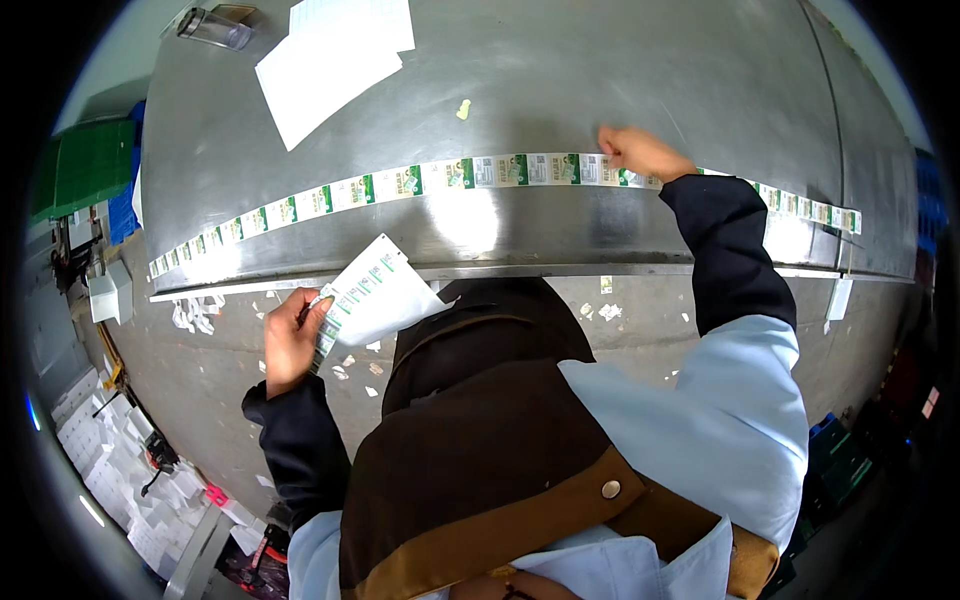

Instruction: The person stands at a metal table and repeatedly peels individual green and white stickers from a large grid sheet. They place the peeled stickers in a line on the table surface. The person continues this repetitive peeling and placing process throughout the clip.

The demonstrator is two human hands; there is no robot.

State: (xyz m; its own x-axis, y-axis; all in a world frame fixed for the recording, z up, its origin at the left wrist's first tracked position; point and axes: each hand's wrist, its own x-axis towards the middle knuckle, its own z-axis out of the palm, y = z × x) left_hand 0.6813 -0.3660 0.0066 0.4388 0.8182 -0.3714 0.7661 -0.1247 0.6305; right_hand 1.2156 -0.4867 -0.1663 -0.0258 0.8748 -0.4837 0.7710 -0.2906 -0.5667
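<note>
My left hand (294, 337) grips a bundle of printed label sheets (375, 296) in front of the table's near edge, its thumb on the green and white labels. Across the metal table (525, 82) runs a long curved row of green and white printed labels (405, 182). My right hand (641, 154) is over this row, right of the middle, its fingers bent together and a little blurred. Whether a label is between those fingers cannot be made out.
White paper sheets (330, 75) and a clear cylindrical bottle (214, 28) lie at the table's far left. A small yellow-green scrap (463, 109) rests beyond the row. Paper scraps (610, 311) litter the floor. A green crate (86, 165) stands at the left.
</note>
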